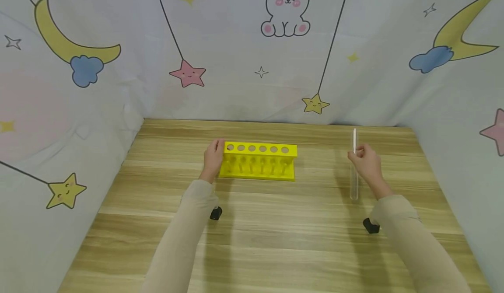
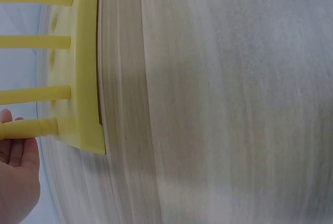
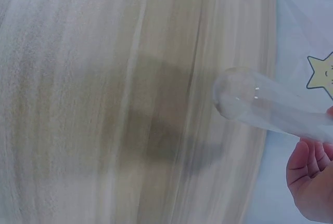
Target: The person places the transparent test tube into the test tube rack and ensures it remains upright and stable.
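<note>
A yellow test tube rack (image 1: 257, 155), with a row of several round holes along its top and pegs below, stands on the table. My left hand (image 1: 212, 158) grips its left end; in the left wrist view, the fingers curl by the end post (image 2: 26, 129). On the right, my right hand (image 1: 368, 164) pinches a clear glass test tube (image 1: 354, 181) between thumb and fingers. The right wrist view shows the tube's rounded closed end (image 3: 234, 94) off the tabletop, pointing toward the camera. No contents are visible inside the tube.
The wood-grain table (image 1: 267, 231) is bordered at the back and both sides by white cloth (image 1: 236, 96) printed with stars, moons and a rabbit. A black wrist mount (image 1: 215, 213) shows under the left sleeve, another black piece (image 1: 371, 226) under the right.
</note>
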A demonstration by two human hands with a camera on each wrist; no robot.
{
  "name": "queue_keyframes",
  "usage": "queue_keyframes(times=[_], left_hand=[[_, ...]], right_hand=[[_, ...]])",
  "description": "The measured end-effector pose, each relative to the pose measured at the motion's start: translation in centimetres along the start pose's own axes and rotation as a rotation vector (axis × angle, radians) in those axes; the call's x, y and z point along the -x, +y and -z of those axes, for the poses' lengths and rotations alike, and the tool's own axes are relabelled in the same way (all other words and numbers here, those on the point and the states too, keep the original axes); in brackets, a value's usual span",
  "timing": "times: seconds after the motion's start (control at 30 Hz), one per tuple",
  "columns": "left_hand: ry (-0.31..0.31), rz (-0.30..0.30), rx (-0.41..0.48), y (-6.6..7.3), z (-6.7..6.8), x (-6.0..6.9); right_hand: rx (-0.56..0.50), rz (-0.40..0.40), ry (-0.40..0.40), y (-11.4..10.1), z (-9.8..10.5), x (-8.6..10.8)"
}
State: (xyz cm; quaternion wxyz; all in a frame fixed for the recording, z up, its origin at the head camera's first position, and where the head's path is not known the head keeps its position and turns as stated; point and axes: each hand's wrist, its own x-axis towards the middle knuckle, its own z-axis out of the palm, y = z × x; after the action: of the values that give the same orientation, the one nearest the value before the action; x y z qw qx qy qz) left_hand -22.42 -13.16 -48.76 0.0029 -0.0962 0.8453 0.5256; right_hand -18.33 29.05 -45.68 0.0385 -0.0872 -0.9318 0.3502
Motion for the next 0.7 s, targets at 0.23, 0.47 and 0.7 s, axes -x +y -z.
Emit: queue_keyframes(times=[0.23, 0.47, 0.7], left_hand=[[0.005, -0.010, -0.009, 0.0, 0.0, 0.0], [0.007, -0.014, 0.000, -0.2, 0.0, -0.2], [0.014, -0.011, -0.007, -0.1, 0.0, -0.2]], right_hand=[[-0.011, 0.005, 0.029, -0.6, 0.5, 0.0], [-0.015, 0.022, 0.037, -1.0, 0.9, 0.0], [-0.017, 0.031, 0.031, -1.1, 1.2, 0.0]])
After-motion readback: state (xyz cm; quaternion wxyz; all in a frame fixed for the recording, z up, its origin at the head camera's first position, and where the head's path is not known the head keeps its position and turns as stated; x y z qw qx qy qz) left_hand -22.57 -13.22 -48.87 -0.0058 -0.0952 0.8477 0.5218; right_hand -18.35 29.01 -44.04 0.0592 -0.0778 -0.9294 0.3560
